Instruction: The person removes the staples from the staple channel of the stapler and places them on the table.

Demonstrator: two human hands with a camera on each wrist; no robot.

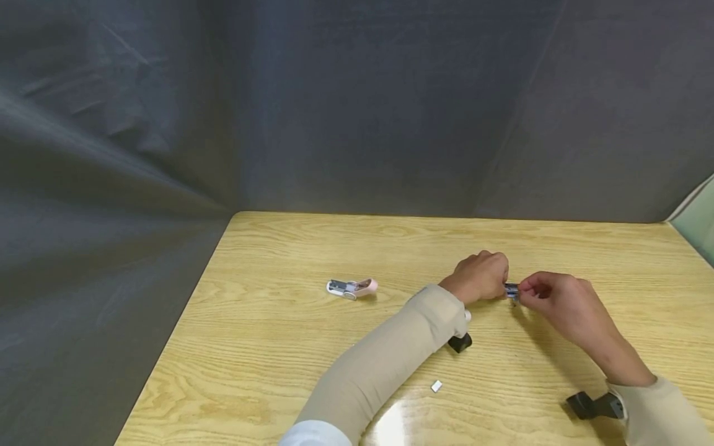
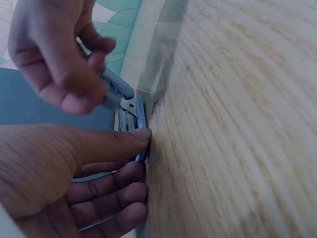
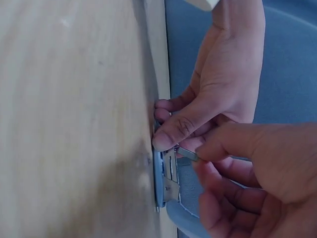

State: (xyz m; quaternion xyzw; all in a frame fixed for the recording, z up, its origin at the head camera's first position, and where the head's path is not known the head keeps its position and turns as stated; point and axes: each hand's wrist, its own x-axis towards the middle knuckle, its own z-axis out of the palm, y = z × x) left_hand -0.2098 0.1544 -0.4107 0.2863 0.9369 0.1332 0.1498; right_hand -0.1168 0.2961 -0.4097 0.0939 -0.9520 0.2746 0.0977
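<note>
A small blue stapler [image 1: 511, 290] lies opened on the table at the right, its metal tray showing in the left wrist view. My left hand [image 1: 481, 277] holds it down, with the thumb [image 2: 136, 139] on its side and fingers around the far end. Between thumb and fingertips my right hand [image 1: 569, 303] pinches a short grey strip of staples [image 3: 187, 153]. In the right wrist view the strip is beside the stapler's tray, close to my left thumb; whether it touches the tray I cannot tell.
An opened pink and white stapler [image 1: 351, 288] lies on the wooden table [image 1: 268, 347] to the left. A small whitish block [image 1: 436, 386] is near the front, right of my left forearm. Dark sheeting [image 1: 362, 111] hangs behind the table and along its left side.
</note>
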